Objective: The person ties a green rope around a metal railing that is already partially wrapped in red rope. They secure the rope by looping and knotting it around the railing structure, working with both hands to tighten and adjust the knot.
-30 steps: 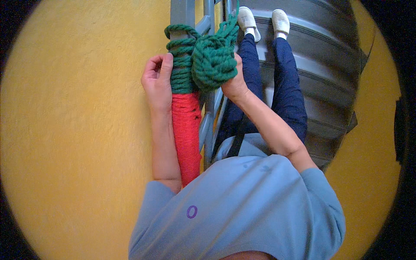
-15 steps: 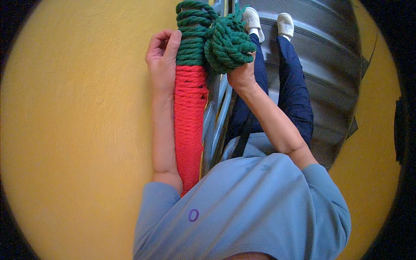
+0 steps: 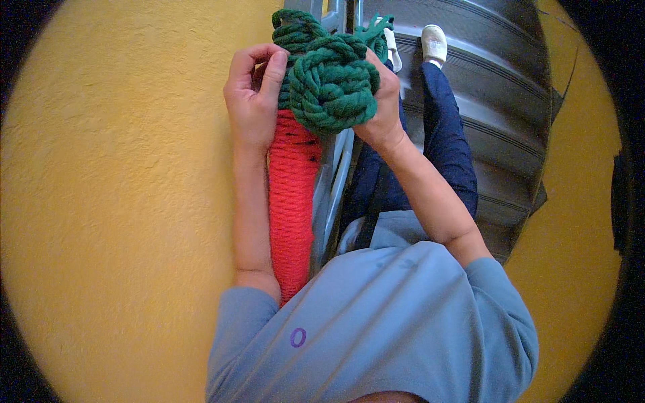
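A handrail runs up the middle of the head view, its near length wound tightly with red cord (image 3: 291,195) and its far length with thick green yarn (image 3: 295,25). My left hand (image 3: 254,94) is at the rail's left side, fingers curled and thumb tip pressed on the green turns; its inner fingers are partly hidden. In my right hand (image 3: 381,104) is a big bundle of green yarn (image 3: 334,84), held over the rail, covering part of the green winding and the start of the red. Loose green ends (image 3: 377,33) stick out beyond the bundle.
Blue-grey metal railing bars (image 3: 332,191) run beside the wrapped rail. Dark ribbed stair steps (image 3: 500,114) curve away on the right, with my legs (image 3: 445,134) and white shoes (image 3: 435,41) on them. A yellow textured wall (image 3: 127,201) fills the left.
My right hand has brought the green bundle leftward and slightly nearer, from beside the rail to over it. My left hand stays at nearly the same spot on the green turns.
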`<state>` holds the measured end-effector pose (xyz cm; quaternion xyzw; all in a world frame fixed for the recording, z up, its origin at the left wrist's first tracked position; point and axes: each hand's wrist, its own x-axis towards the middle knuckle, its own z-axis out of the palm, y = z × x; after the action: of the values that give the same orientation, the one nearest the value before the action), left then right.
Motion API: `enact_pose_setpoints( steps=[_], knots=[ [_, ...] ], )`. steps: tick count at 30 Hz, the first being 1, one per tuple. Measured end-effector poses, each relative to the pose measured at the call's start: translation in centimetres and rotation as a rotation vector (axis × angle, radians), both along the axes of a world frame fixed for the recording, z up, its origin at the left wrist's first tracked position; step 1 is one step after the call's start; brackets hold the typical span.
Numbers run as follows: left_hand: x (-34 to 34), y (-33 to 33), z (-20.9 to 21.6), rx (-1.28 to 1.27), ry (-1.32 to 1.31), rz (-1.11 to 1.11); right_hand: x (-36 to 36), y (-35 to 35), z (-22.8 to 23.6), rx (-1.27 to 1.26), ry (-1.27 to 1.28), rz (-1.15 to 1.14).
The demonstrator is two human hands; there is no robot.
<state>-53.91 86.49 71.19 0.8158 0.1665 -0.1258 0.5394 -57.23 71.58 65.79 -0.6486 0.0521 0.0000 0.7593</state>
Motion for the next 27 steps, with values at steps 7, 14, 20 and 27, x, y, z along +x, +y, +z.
enact_pose_setpoints(
  steps=[7,14,20,27],
  knots=[
    [1.2,0.3,0.5,-0.014,-0.021,-0.052,2.0,0.3,-0.5,0.024,-0.031,0.023],
    [1.3,-1.6,4.5,0.129,0.121,0.055,0.2,0.4,2.4,0.271,0.23,-0.101],
    [1.3,-0.5,5.3,-0.121,0.284,0.296,0.6,1.2,4.7,0.956,0.578,-0.243],
    [0.0,-0.1,1.3,-0.552,0.232,0.482,1.0,2.2,2.9,1.178,0.574,-0.295]
  ],
)
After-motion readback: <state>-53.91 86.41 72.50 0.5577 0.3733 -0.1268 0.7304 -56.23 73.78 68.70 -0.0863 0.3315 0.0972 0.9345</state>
